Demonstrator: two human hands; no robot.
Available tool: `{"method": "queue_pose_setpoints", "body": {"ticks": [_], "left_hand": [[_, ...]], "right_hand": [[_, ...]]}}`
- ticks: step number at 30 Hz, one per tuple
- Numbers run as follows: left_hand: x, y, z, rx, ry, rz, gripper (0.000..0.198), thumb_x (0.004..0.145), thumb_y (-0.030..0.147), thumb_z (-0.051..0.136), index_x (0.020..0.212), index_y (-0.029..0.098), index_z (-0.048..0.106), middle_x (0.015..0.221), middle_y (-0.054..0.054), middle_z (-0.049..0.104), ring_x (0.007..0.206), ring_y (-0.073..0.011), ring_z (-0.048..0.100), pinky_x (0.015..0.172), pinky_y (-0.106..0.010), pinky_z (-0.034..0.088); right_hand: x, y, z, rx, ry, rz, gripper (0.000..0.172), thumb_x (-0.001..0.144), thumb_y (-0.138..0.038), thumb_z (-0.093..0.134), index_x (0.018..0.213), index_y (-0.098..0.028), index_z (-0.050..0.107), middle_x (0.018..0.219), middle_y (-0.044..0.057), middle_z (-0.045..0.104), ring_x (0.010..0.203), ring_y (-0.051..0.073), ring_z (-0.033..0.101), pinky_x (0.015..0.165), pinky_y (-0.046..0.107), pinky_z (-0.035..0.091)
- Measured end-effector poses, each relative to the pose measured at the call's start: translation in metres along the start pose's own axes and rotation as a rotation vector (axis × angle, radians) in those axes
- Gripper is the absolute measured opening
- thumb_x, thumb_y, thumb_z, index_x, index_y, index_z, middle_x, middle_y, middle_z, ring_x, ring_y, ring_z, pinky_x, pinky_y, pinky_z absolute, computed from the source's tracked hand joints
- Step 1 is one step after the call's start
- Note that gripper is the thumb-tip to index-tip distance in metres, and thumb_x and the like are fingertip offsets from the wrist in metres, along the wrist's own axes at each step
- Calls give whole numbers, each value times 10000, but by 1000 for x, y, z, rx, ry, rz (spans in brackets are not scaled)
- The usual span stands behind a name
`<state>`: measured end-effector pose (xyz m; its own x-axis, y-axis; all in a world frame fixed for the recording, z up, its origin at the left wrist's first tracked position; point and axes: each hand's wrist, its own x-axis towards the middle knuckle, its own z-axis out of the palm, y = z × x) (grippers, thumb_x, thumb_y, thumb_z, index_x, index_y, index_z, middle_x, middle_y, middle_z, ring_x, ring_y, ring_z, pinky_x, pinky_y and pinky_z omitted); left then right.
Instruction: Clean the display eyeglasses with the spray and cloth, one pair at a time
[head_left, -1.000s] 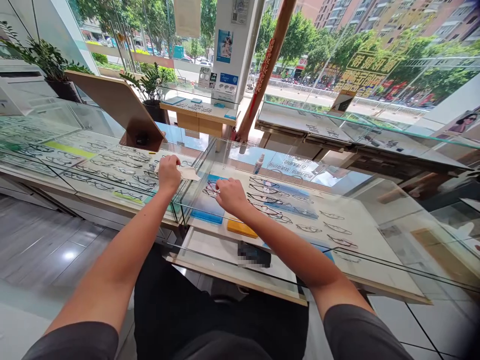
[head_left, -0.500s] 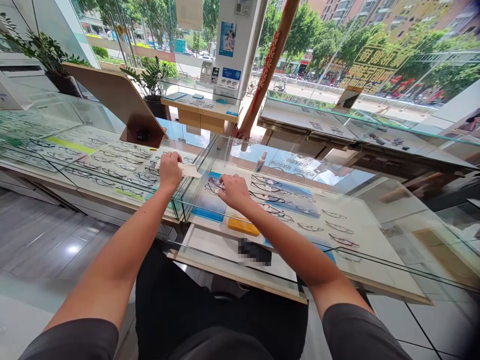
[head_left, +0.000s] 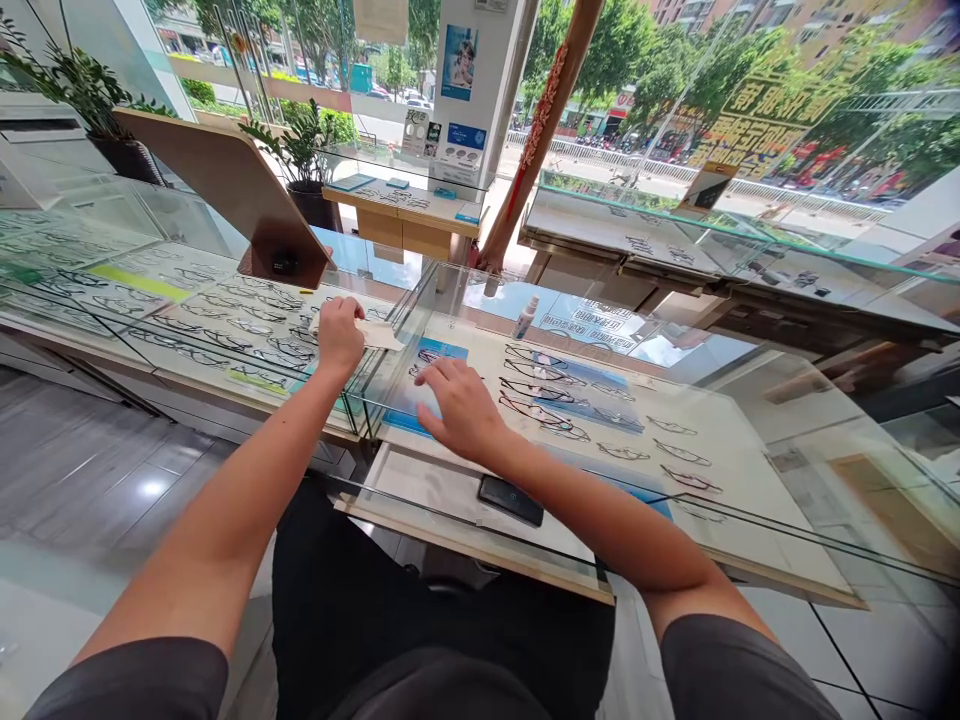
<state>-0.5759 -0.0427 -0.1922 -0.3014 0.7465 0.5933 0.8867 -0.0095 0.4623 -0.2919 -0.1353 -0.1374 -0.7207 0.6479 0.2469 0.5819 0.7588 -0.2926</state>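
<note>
Right grip [head_left: 461, 410] open, empty; dark thin-framed eyeglasses [head_left: 425, 358] just past its fingertips, lying crosswise. Left grip [head_left: 340, 335] pinches cream cloth [head_left: 373, 335].

Dark grey left sleeve [head_left: 127, 690] at lower left, dark grey right sleeve [head_left: 739, 670] at lower right, black clothing [head_left: 442, 600] at bottom centre, bare forearms [head_left: 225, 510], bare left hand [head_left: 340, 335], bare right hand [head_left: 461, 408]

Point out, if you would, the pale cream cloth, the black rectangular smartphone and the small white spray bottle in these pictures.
Pale cream cloth [head_left: 380, 336]: head view, point on its exposed end.
Black rectangular smartphone [head_left: 510, 500]: head view, point on the middle of its face.
Small white spray bottle [head_left: 526, 320]: head view, point on its body.
</note>
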Motion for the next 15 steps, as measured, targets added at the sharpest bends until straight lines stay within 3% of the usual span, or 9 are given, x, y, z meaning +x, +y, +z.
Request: {"method": "queue_pose_setpoints", "body": {"ticks": [4, 7, 10, 15], "left_hand": [[0, -2, 1, -30, 12, -8, 365, 760, -88, 514, 864, 262, 520, 1049, -131, 657, 1097, -373, 594, 979, -517, 463], [1, -3, 3, -29, 22, -14, 371, 785, -101, 481, 856, 262, 513, 1034, -125, 652, 1087, -363, 598, 970, -506, 463], [1, -2, 3, -19, 27, -11, 378, 793, -108, 457, 858, 260, 510, 1035, -124, 653, 1082, -359, 597, 969, -503, 463], [1, -1, 3, -24, 27, 6, 377, 793, -109, 456, 858, 259, 506, 1024, -122, 659, 1073, -350, 585, 950, -490, 461]], "right_hand": [[-32, -29, 22, 230, -293, -163, 159, 1039, -338, 679, 1147, -222, 691, 1146, 95, 756, 1077, 280, 666, 909, 398, 501], [-35, -18, 54, 246, -416, -90, 125, 1018, -325, 706, 1094, -225, 705, 1149, 83, 773, 1065, 255, 693, 860, 357, 488], [-20, 14, 83, 202, -405, 52, 82, 1020, -280, 687, 1078, -233, 720, 1167, 57, 787, 1079, 221, 697, 895, 326, 488], [13, 70, 116, 59, -274, 254, 216, 1049, -236, 591, 1209, -191, 729, 1236, 98, 777, 1223, 249, 662, 1032, 360, 494]]}}
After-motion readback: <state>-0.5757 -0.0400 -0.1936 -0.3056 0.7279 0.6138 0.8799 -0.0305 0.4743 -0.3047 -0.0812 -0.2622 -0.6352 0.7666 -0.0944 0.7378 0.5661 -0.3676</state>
